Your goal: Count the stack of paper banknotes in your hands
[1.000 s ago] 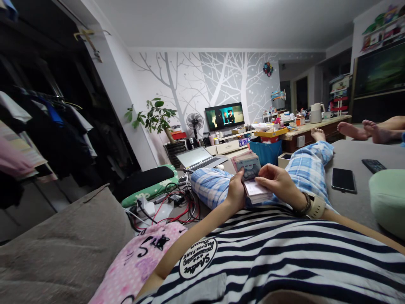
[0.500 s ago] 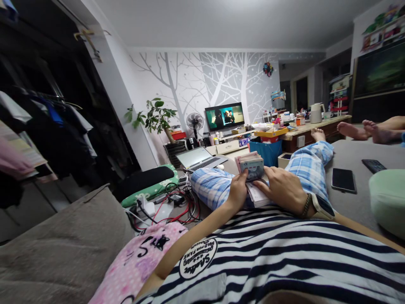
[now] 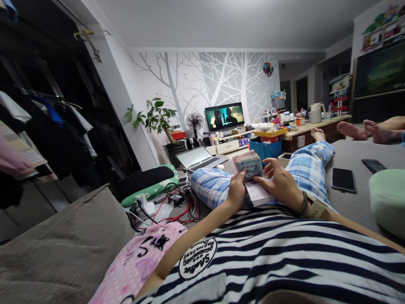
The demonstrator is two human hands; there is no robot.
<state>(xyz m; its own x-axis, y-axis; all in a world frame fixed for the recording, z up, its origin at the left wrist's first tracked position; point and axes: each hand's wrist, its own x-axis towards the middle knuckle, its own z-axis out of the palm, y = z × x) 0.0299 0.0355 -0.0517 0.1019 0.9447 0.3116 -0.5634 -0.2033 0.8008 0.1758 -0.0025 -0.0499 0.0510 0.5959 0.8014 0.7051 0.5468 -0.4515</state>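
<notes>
A stack of banknotes (image 3: 249,166), pink ones behind and a bluish one in front, is pinched in my left hand (image 3: 236,190), thumb across its face. The notes are bent over, and their pale lower ends hang down over my lap. My right hand (image 3: 283,183) is at the right side of the stack. Its thumb tip touches the bluish note near the lower corner, while the other fingers are raised and spread apart. A bracelet and a watch (image 3: 316,209) are on my right wrist.
On the grey sofa to the right lie a phone (image 3: 344,180), a remote control (image 3: 373,166) and a green cushion (image 3: 387,202). Left of my legs are a laptop (image 3: 202,158) and tangled cables (image 3: 186,207). Another person's feet (image 3: 373,130) rest at the far right.
My right hand has turned and lifted its fingers off the banknotes, spreading them. The stack in my left hand has shifted slightly left, and more of the bluish note shows.
</notes>
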